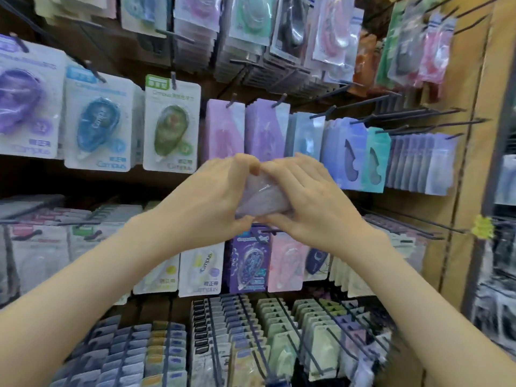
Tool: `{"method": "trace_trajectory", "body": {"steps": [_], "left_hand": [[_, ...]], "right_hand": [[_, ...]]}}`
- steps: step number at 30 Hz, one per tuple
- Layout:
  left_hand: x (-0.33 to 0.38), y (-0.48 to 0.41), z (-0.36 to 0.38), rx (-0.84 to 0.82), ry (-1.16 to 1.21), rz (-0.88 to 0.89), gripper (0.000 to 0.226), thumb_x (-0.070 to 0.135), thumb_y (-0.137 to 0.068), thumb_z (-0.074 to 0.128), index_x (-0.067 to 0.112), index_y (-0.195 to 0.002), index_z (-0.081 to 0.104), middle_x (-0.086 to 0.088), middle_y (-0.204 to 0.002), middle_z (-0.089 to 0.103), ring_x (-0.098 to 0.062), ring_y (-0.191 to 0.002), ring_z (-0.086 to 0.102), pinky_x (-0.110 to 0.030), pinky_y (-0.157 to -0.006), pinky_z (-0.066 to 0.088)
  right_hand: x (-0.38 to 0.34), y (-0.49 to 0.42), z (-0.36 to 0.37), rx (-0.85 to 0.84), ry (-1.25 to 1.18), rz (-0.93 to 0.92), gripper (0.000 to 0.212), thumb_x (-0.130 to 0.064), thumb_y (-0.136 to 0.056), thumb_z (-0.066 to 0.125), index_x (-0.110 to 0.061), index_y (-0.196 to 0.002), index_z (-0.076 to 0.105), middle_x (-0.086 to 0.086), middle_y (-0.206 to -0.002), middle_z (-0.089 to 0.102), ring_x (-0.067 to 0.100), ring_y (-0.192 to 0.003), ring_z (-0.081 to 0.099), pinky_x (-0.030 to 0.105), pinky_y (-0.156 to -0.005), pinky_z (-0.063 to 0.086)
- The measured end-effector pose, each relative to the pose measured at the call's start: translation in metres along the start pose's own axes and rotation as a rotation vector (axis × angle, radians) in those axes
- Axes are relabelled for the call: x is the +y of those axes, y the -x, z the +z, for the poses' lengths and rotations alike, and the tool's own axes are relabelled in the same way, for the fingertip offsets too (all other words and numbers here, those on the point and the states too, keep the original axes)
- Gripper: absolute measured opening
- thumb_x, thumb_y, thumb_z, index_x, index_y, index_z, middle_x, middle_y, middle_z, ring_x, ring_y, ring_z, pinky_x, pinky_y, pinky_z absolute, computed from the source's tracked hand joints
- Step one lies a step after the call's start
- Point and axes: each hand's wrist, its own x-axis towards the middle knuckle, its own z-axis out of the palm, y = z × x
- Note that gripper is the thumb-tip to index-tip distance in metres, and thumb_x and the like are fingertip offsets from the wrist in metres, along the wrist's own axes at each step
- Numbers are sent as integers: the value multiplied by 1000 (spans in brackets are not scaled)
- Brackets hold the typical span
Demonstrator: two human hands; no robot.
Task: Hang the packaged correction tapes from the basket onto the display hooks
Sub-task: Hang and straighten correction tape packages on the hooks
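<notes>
Head camera, close, facing display hooks [349, 107], tilted slightly down.

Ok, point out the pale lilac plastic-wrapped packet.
Head view, centre: the pale lilac packet, gripped between left hand and right hand, before the lilac hanging packs.

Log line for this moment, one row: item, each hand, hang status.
item: pale lilac clear-plastic correction tape pack | left hand: grips it | right hand: grips it | status: held between both hands, not yet hung
</notes>
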Motion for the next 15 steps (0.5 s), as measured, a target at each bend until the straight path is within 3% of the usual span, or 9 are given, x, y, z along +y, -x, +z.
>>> {"method": "trace_trajectory", "body": {"steps": [2, 6, 8, 11, 13, 15], "left_hand": [[13, -19, 14, -23, -12, 43, 55, 32, -69, 63, 10, -114, 40, -11, -96, 62, -24, -89, 52, -30, -84, 34], [44, -64, 49, -8, -51, 127, 66, 30, -67, 73, 13, -122, 40, -6, -108, 62, -18, -100, 48, -33, -100, 28], [66, -89, 70, 46, -87, 146, 62, 31, -70, 68, 12, -123, 42, -7, -113, 62, -19, -108, 49, -36, -103, 28], [99, -130, 106, 143, -53, 82, 52, 32, -80, 56, 11, -126, 45, -12, -127, 58, -25, -117, 48, -38, -102, 31], [110, -150, 125, 176, -23, -13, 53, 34, -81, 52, 6, -126, 48, -16, -128, 57, -28, -115, 48, -37, -96, 34], [124, -176, 156, 156, -36, -112, 57, 35, -82, 51, 1, -127, 49, -19, -129, 55, -34, -115, 51, -40, -95, 39]], "right_hand": [[17, 18, -10, 44, 48, 29, 59, -38, -79, 71, -5, -124, 54, 10, -120, 57, 26, -111, 47, 31, -100, 32], [59, 57, -28, 75, 134, 127, 53, -38, -78, 65, -1, -114, 56, 13, -104, 59, 30, -93, 51, 33, -85, 38], [89, 80, -34, 58, 89, 218, 61, -42, -79, 64, -1, -123, 52, 13, -105, 58, 30, -95, 53, 34, -81, 39], [142, 120, -48, 91, -103, 394, 67, -39, -86, 66, -16, -142, 36, 7, -118, 52, 20, -103, 49, 34, -82, 42], [170, 139, -56, 148, -169, 503, 67, -40, -91, 61, -35, -146, 23, 4, -126, 44, 17, -101, 46, 36, -77, 44], [210, 163, -67, 174, -152, 579, 66, -42, -93, 54, -46, -145, 13, 0, -122, 40, 16, -93, 46, 33, -69, 40]]}}
